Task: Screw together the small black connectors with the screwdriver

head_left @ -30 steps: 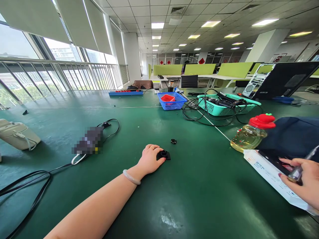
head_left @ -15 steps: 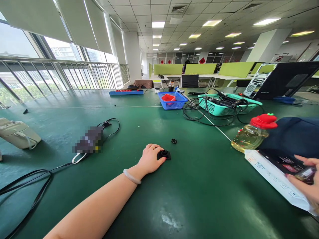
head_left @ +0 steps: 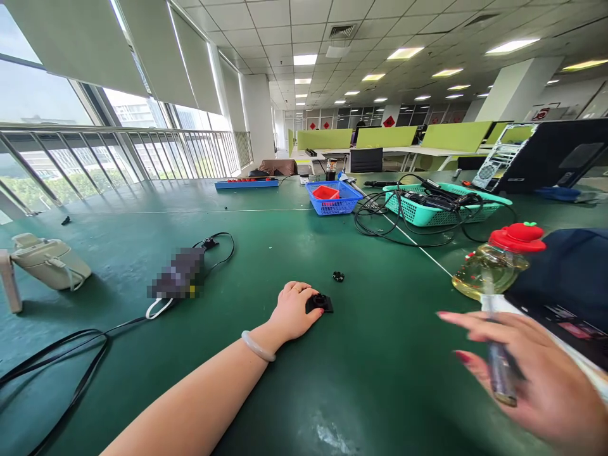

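Note:
My left hand [head_left: 295,310] grips a small black device [head_left: 323,303] flat on the green table, fingers around its left side and thumb along its near edge. A round, lens-like part shows on top of that device. Just beyond it lies a tiny black piece [head_left: 338,277], untouched. At the right, my right hand [head_left: 536,367], blurred by motion, is raised over the table. It holds a screwdriver [head_left: 502,373] with a dark handle and a thin, smeared shaft pointing away from me. The index finger and thumb are stretched out to the left.
A red-lidded bottle [head_left: 494,269] stands behind my right hand, beside a dark blue bag [head_left: 565,266] and a black case [head_left: 565,323]. Farther back are a blue basket [head_left: 332,206] and a teal basket [head_left: 427,215] with cables. At left lie a pixelated dark object [head_left: 178,272] and a beige cup [head_left: 52,263].
My right hand has come left from the black case at the right edge, bringing the screwdriver over the table. My left hand stays on the black device; the whole view has shifted slightly.

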`<state>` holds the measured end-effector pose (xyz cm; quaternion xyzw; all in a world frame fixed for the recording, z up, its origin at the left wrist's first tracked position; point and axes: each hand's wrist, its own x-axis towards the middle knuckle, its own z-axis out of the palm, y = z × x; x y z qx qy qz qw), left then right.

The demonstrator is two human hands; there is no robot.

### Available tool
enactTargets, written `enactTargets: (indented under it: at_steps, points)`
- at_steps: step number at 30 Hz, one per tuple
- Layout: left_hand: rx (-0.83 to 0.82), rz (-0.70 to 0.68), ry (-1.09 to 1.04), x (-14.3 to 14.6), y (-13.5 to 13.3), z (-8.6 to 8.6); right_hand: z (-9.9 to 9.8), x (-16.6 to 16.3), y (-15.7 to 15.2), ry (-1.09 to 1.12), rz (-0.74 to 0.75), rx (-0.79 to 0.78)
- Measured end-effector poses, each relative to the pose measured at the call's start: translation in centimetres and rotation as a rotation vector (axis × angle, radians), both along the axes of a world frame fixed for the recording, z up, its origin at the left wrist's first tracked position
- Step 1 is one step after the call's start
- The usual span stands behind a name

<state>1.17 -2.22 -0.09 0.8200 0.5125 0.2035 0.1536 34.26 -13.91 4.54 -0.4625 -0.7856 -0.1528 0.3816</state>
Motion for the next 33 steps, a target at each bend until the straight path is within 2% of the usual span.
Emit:
enactTargets:
  at_steps: [3,4,6,9,13,17,22,26,29,33]
  points:
    - [0.009,-0.002,0.002,0.0,0.1,-0.2,2.5,-6.2,2.3,0.035,0.342,-0.026]
    - [0.015,-0.003,0.001,0.0,0.1,-0.2,2.9,-7.7,3.4,0.043,0.392,-0.056]
    - [0.027,-0.004,0.000,0.0,0.1,-0.3,2.8,-10.0,5.6,0.085,0.468,-0.083]
    - [0.036,-0.004,0.002,0.0,0.1,-0.3,1.3,-12.0,7.8,0.160,0.565,-0.123]
    - [0.028,-0.008,-0.006,-0.1,0.2,-0.5,-1.2,-13.0,8.0,0.257,0.590,-0.153]
    - [0.020,-0.013,-0.010,-0.2,0.5,-0.8,-2.6,-12.6,7.8,0.302,0.556,-0.244]
    - [0.010,-0.002,-0.021,-0.1,0.5,-0.7,-2.8,-12.8,8.4,0.325,0.478,-0.385]
    - [0.036,-0.016,-0.018,0.1,0.4,-0.6,-2.6,-14.2,8.6,0.401,0.280,-0.481]
    - [0.069,-0.034,-0.014,0.1,0.5,-0.7,-2.4,-15.5,8.5,0.358,0.172,-0.445]
    - [0.085,-0.038,-0.021,0.1,0.6,-0.8,-2.6,-15.9,8.2,0.294,0.225,-0.351]
